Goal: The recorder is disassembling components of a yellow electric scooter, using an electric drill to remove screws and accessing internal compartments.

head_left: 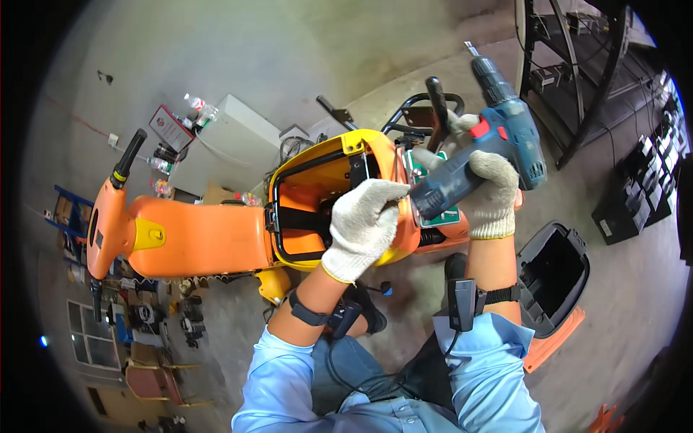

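Observation:
My right hand [489, 202], in a white knit glove, is wrapped round the handle of a blue and black cordless drill [521, 133]. Its bit points up and away, and its battery end hangs toward my left hand [361, 227]. That hand, gloved too, is closed, fingertips pinched beside the battery end; whatever they hold, if anything, is hidden. Under both hands lies an orange and yellow scooter [198, 242], handlebar to the left. Its open seat compartment [299, 249], with a black frame round the rim, is by my left hand. A green plate [449, 216] shows partly behind the drill.
A grey storage bin with an orange panel [554, 281] rests on the floor at right. Black metal shelving [577, 86] and a stack of black boxes [632, 191] stand farther right. Beyond the scooter is a grey cabinet [224, 144] with bottles; a chair [155, 382] is at lower left.

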`<move>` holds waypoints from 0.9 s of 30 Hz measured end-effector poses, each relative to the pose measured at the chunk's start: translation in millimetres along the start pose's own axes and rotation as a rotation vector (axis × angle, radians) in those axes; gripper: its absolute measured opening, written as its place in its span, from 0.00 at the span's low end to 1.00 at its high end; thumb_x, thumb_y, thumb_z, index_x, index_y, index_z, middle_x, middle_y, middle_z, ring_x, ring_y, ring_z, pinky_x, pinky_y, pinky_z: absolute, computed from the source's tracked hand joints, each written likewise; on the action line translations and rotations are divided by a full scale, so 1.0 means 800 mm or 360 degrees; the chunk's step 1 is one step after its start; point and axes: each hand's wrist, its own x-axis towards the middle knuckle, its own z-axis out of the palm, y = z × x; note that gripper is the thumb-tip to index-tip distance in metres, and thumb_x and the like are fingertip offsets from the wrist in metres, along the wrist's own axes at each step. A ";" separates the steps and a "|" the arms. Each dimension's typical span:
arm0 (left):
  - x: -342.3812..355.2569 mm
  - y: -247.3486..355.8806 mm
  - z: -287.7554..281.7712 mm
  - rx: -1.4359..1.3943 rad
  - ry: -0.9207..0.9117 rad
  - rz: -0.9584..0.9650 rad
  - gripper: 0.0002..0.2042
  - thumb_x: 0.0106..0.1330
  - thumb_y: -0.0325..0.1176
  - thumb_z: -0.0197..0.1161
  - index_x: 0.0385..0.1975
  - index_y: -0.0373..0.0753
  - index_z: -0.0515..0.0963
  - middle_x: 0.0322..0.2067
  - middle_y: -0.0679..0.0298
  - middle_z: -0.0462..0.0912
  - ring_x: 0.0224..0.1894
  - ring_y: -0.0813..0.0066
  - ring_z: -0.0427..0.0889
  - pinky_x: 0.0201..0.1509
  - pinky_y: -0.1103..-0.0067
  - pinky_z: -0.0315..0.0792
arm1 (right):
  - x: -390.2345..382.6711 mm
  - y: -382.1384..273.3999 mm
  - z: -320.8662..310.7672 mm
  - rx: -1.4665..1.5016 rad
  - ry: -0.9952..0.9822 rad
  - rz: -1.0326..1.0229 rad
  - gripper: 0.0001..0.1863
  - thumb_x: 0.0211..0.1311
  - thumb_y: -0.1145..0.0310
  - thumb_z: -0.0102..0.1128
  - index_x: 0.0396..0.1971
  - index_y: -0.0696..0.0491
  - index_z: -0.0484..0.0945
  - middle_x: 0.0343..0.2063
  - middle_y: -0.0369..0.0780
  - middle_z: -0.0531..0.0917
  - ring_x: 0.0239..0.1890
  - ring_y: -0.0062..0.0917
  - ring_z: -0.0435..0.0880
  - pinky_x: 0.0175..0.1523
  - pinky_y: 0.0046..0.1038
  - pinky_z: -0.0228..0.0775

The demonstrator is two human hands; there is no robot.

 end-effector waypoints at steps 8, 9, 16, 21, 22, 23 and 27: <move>-0.016 -0.002 -0.003 0.0141 0.0007 0.0007 0.10 0.58 0.20 0.66 0.39 0.38 0.83 0.31 0.60 0.87 0.32 0.64 0.89 0.39 0.74 0.81 | -0.006 0.024 0.000 0.0124 0.0230 0.0106 0.26 0.46 0.70 0.68 0.50 0.56 0.78 0.47 0.49 0.84 0.49 0.50 0.86 0.61 0.52 0.80; -0.017 -0.001 -0.008 0.0139 0.0006 0.0018 0.10 0.58 0.20 0.66 0.39 0.38 0.83 0.31 0.60 0.87 0.32 0.64 0.89 0.39 0.74 0.81 | -0.006 0.026 0.000 0.0124 0.0226 0.0097 0.26 0.46 0.70 0.68 0.50 0.56 0.78 0.47 0.49 0.84 0.49 0.50 0.86 0.61 0.52 0.80; 0.038 0.001 -0.055 -0.0072 -0.0294 -0.0728 0.12 0.74 0.35 0.61 0.50 0.36 0.81 0.39 0.60 0.87 0.43 0.75 0.86 0.51 0.76 0.79 | -0.031 0.070 -0.012 0.0199 0.0351 0.0156 0.17 0.51 0.74 0.65 0.43 0.55 0.78 0.40 0.46 0.87 0.46 0.44 0.86 0.58 0.50 0.81; 0.094 -0.031 -0.029 -0.0491 -0.0940 -0.0126 0.20 0.72 0.45 0.63 0.54 0.36 0.81 0.48 0.57 0.87 0.52 0.68 0.84 0.59 0.75 0.74 | -0.036 0.098 -0.007 0.0035 0.0558 0.0037 0.16 0.52 0.72 0.68 0.43 0.53 0.79 0.40 0.44 0.86 0.49 0.38 0.87 0.64 0.41 0.77; 0.084 0.002 -0.018 -0.0347 -0.0838 -0.0696 0.19 0.71 0.42 0.66 0.55 0.36 0.81 0.48 0.61 0.86 0.50 0.75 0.82 0.60 0.78 0.73 | -0.037 0.091 -0.006 0.0063 0.0622 0.0090 0.15 0.53 0.71 0.68 0.42 0.52 0.79 0.39 0.42 0.86 0.47 0.35 0.87 0.61 0.40 0.78; 0.090 0.033 -0.021 -0.0061 -0.0845 -0.0774 0.17 0.72 0.40 0.64 0.54 0.35 0.82 0.45 0.59 0.87 0.48 0.74 0.84 0.59 0.78 0.75 | -0.038 0.085 -0.005 0.0092 0.0678 0.0139 0.15 0.53 0.70 0.68 0.42 0.51 0.80 0.37 0.41 0.85 0.44 0.32 0.87 0.58 0.38 0.80; 0.042 -0.006 -0.003 -0.0349 -0.0548 -0.0543 0.13 0.74 0.35 0.60 0.51 0.35 0.83 0.47 0.59 0.87 0.50 0.69 0.85 0.59 0.75 0.75 | -0.042 0.088 -0.046 -0.0171 0.0491 0.0151 0.20 0.53 0.71 0.69 0.48 0.57 0.81 0.38 0.40 0.86 0.42 0.29 0.86 0.56 0.32 0.78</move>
